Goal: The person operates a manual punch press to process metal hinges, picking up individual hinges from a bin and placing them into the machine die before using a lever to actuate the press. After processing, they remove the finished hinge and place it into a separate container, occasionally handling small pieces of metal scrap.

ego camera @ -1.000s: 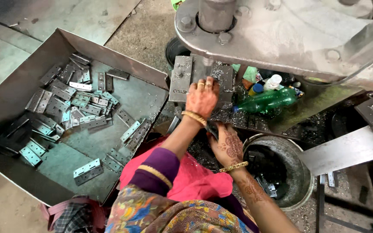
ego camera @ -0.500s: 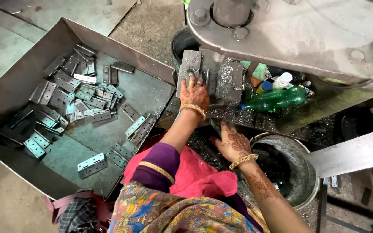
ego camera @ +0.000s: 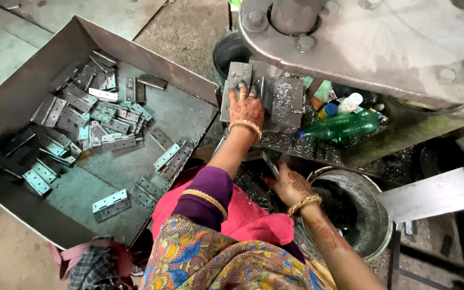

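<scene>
My left hand lies flat, fingers apart, on a grey metal die plate under the big press head. Its fingertips touch a small steel piece at the plate's far edge. My right hand is lower, beside a round metal bucket, with its fingers closed on a thin flat metal strip. A large sheet-metal tray to the left holds several flat steel hinges.
Green plastic bottles and small capped bottles lie right of the plate among metal shavings. A dark bin stands behind the plate. A steel bracket sticks out on the right. Cloth lies at the tray's near corner.
My left hand has slid a little farther up the die plate. My right hand has dropped lower toward the bucket, and now shows a metal strip in its fingers.
</scene>
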